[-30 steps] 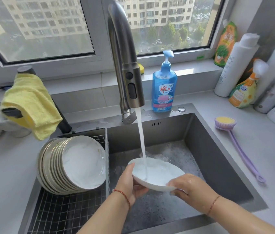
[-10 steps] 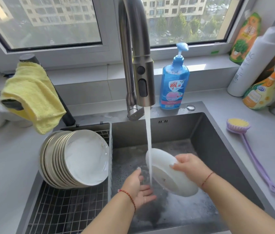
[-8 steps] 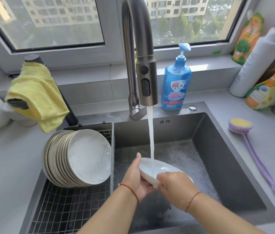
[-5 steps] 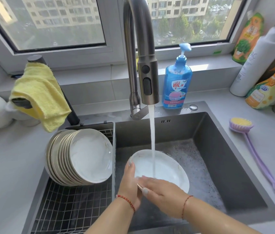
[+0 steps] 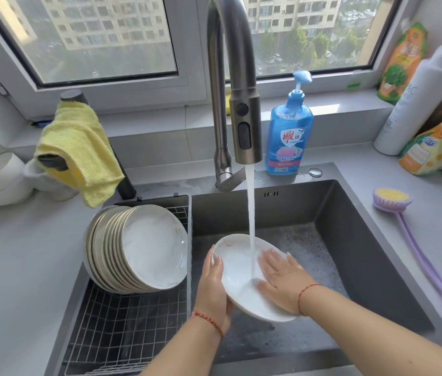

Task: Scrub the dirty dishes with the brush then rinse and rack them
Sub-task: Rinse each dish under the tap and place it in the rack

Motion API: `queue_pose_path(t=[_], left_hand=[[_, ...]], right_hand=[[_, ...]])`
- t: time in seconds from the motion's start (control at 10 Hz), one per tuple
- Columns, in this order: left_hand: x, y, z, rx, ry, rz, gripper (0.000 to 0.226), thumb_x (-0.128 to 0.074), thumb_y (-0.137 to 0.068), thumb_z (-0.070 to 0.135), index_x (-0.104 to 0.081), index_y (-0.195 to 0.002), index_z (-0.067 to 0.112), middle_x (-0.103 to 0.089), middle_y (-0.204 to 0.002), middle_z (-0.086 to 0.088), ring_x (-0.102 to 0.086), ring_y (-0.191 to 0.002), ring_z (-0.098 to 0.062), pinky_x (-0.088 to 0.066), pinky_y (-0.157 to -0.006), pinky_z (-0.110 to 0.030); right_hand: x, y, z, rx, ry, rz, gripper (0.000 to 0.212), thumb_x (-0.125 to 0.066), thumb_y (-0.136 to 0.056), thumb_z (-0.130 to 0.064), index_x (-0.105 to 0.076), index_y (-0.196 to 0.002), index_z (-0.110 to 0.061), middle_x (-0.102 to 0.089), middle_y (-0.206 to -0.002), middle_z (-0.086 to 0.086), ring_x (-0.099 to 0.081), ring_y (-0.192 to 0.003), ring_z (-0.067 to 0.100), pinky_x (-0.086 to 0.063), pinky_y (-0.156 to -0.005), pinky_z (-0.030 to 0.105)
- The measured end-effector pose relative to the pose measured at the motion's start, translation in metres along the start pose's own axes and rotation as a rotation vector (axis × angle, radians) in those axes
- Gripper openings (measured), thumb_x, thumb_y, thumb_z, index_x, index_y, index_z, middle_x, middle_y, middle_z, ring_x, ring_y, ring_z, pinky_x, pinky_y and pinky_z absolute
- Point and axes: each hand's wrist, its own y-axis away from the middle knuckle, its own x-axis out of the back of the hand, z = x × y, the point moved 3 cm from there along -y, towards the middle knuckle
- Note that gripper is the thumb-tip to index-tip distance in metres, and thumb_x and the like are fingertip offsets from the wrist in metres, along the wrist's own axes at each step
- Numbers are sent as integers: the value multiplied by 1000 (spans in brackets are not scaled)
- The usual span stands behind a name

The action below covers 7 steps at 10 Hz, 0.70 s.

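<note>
Shallow white ceramic plate (image 5: 237, 270) under tap stream, left hand (image 5: 213, 289) fingers curled round near-left rim, right hand (image 5: 285, 280) fingers flat, spread inside.

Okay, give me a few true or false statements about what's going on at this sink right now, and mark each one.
1. Water from the faucet is running onto the plate. True.
2. The right hand is holding the brush. False: the brush lies on the counter; the right hand lies flat on the plate.
3. The left hand grips the plate's rim. True.
4. The rack holds no dishes. False: a row of plates stands in it.
5. The yellow cloth lies in the sink. False: it hangs over a dark fixture left of the faucet.
</note>
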Motion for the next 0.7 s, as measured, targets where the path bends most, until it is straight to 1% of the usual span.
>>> queue_pose_path(t=[0.1,0.2,0.3,0.4,0.5,0.6,0.7], left_hand=[[5,-6,4,-50,-24,46,37,-40,-103,44,-49,-139,39,-61,-134,2,-58,-123,-24,-50,-100,-51],[8,-8,7,-81,-49,62,37,-39,-103,45,-49,-139,40,-58,-137,3,-56,-125,-24,-48,-103,-52],[4,-6,8,-65,-40,63,38,-39,-104,44,-46,-141,42,-56,-138,6,-54,-127,-22,-53,-96,-44],[-1,-3,5,-12,-53,37,36,-38,-103,48,-52,-136,42,-60,-135,2,-59,-123,-25,-56,-92,-44],[-9,3,4,15,-26,12,35,-38,-103,50,-59,-129,38,-66,-127,-6,-65,-114,-27,-57,-90,-44],[-16,13,6,24,-51,-30,37,-39,-102,50,-56,-131,35,-69,-123,-5,-68,-111,-24,-59,-82,-38],[-15,15,5,18,-26,-62,37,-39,-103,46,-53,-135,34,-69,-124,-3,-67,-113,-25,-57,-86,-41]], right_hand=[[-2,23,-3,-11,-6,-96,109,18,-68,-76,-6,-153,-12,-5,-161,5,2,-148,19,6,-120,45],[-6,48,-19,100,-153,-147,78,-3,-92,-64,-16,-150,-13,-14,-157,9,-10,-144,26,-3,-120,46],[-3,53,-43,181,-502,-220,55,-18,-101,-51,-17,-152,-29,-6,-153,-21,1,-141,-1,3,-116,24],[-1,19,-64,222,-551,-92,97,-10,-72,-81,-15,-152,-26,-8,-154,-19,2,-144,1,2,-107,16],[16,15,-73,290,-467,-4,96,-3,-72,-66,-8,-152,-12,-1,-149,-13,5,-140,3,7,-106,10],[25,17,-65,307,-528,59,52,-11,-103,-41,-1,-152,-28,3,-138,-29,9,-136,-4,11,-106,5],[23,2,-47,212,-454,55,48,-16,-104,-41,1,-149,-42,13,-148,-29,15,-137,-2,13,-117,31]])
